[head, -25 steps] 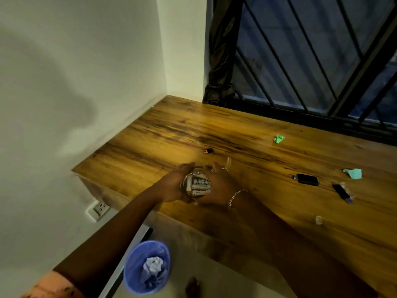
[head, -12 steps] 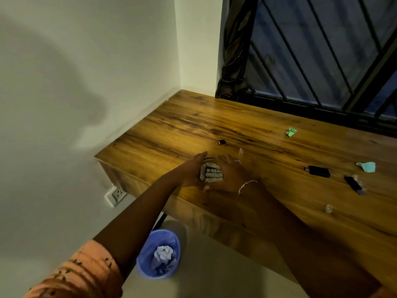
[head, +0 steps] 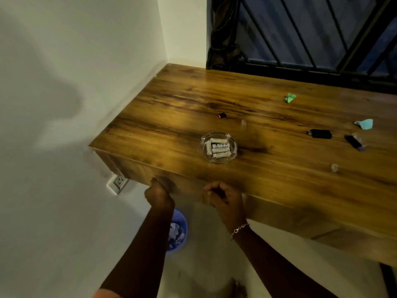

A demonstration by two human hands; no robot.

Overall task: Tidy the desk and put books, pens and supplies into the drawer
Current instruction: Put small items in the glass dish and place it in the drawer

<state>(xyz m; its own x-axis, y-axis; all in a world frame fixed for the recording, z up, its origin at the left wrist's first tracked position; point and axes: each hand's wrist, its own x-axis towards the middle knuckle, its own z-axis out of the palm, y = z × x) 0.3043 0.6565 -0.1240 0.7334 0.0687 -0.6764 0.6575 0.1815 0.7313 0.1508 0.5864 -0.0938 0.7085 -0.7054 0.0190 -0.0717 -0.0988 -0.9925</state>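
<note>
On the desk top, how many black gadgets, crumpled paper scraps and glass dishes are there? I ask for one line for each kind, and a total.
Black gadgets: 3
Crumpled paper scraps: 2
Glass dish, with batteries in it: 1
Total: 6

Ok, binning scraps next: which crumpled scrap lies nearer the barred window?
The bright green crumpled scrap; the pale teal scrap sits farther forward, to its right.

You wear a thin silver chain bracelet (head: 240,228) on your right wrist. Both forearms are bare, and an orange sleeve (head: 107,294) shows high on your left arm.
</note>
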